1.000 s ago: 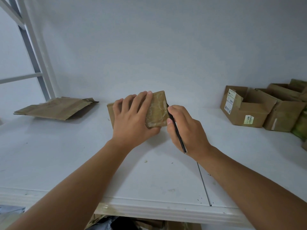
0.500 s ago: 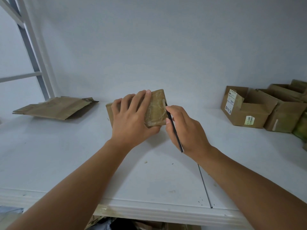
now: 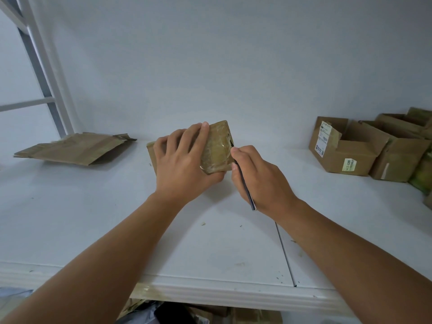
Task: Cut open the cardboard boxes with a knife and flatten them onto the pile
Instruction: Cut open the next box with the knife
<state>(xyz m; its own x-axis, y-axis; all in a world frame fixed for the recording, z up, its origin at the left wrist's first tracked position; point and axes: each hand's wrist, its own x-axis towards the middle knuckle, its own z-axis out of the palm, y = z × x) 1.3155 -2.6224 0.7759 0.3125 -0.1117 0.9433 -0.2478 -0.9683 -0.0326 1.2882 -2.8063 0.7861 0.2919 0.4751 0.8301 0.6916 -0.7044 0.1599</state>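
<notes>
A small taped cardboard box (image 3: 217,148) stands tilted on the white shelf (image 3: 210,242) near the back wall. My left hand (image 3: 184,162) grips it from above, fingers across the top and thumb under the near edge. My right hand (image 3: 259,178) holds a thin dark knife (image 3: 244,185), its tip against the box's right edge near the top corner. A pile of flattened cardboard (image 3: 74,148) lies at the far left of the shelf.
Several open cardboard boxes (image 3: 346,148) stand at the back right, some with labels. A white frame post (image 3: 44,66) rises at the left. The shelf's front lip (image 3: 210,293) runs below my arms, with more cardboard beneath it.
My right hand has slid the knife tip up along the box's right edge toward the top corner. The left hand keeps the same hold and the box has tipped slightly.
</notes>
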